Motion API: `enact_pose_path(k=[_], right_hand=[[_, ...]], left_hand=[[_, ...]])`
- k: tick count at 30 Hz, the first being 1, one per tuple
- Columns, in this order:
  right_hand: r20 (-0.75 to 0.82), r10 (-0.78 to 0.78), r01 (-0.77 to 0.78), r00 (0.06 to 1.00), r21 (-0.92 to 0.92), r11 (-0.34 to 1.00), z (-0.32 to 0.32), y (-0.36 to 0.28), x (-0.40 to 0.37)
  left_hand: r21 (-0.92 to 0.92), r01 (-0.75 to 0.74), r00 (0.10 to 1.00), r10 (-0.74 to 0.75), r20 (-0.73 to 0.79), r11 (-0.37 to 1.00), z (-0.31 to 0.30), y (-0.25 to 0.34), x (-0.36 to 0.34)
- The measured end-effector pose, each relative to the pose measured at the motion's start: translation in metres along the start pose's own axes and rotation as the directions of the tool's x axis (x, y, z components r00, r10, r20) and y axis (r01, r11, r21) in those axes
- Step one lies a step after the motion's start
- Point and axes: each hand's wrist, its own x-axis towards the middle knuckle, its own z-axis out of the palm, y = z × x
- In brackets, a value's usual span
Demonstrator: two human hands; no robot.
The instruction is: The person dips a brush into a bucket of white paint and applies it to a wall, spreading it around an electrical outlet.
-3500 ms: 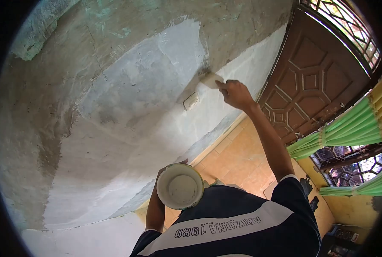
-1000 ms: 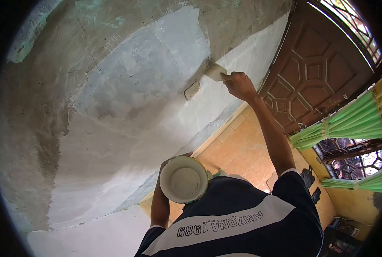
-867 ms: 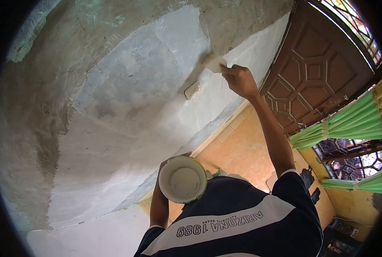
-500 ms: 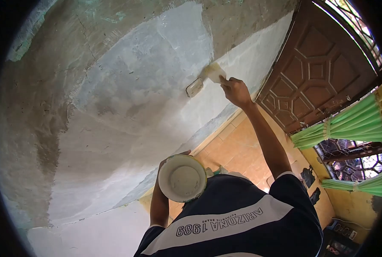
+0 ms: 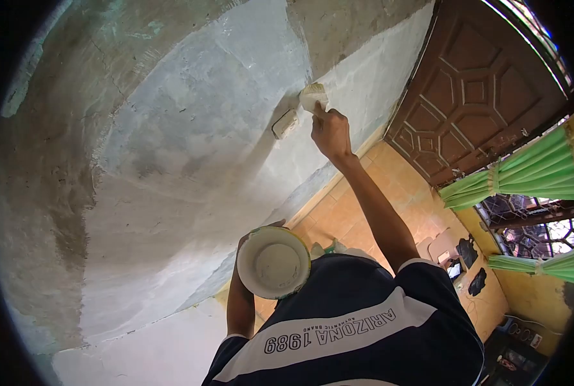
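My right hand [image 5: 332, 134] is closed around the handle of a wide paintbrush [image 5: 313, 95], its bristles against the wall [image 5: 197, 109]. Just left of the brush, a pale switch or socket box [image 5: 285, 124] sticks out from the wall. Held near my chest is a round white paint tub [image 5: 275, 262] with pale paint inside. My left hand [image 5: 279, 223] grips this tub from its far side; only some fingertips show past the rim, the rest being hidden. Pale wet coating covers part of the wall beside bare grey-brown plaster.
A brown panelled door [image 5: 477, 90] stands at the upper right, with green curtains [image 5: 518, 170] at a grilled window below it. Orange floor tiles [image 5: 338, 212] run along the wall's foot. Dark items, perhaps speakers, sit at the lower right [image 5: 515, 354].
My right hand and the brush have moved a little left and up along the wall, above the box. The camera view has shifted slightly. The tub stays near my chest.
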Motion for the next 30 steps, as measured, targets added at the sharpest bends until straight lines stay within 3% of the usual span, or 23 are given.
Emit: enact_pose_path(k=[5,8,17,21,25,30], right_hand=[[-0.017,0.009,-0.008,1.000,0.052,0.999,-0.010,0.005,-0.003],[-0.038,0.132,-0.131,0.991,0.040,0.991,-0.021,0.002,-0.008],[-0.042,0.094,-0.085,0.995,0.174,0.981,-0.014,-0.001,-0.004],[0.005,0.194,-0.192,0.981,0.172,0.966,-0.037,0.007,-0.014],[0.103,0.094,-0.095,0.990,0.010,0.995,-0.038,0.031,-0.023],[0.197,-0.043,0.022,0.980,0.105,0.994,-0.048,0.032,0.008]], left_hand=[[0.036,-0.007,0.999,0.008,-0.038,0.999,0.002,0.005,-0.006],[0.054,-0.037,0.998,0.040,-0.038,0.998,-0.003,0.000,-0.006],[-0.037,-0.040,0.997,0.038,-0.070,0.999,-0.007,-0.001,-0.007],[-0.059,-0.046,0.995,0.040,-0.094,0.997,-0.010,-0.001,-0.007],[-0.031,-0.045,0.994,0.041,-0.099,0.999,-0.013,-0.004,-0.007],[-0.017,-0.049,0.995,0.047,-0.088,0.999,-0.013,-0.004,-0.005]])
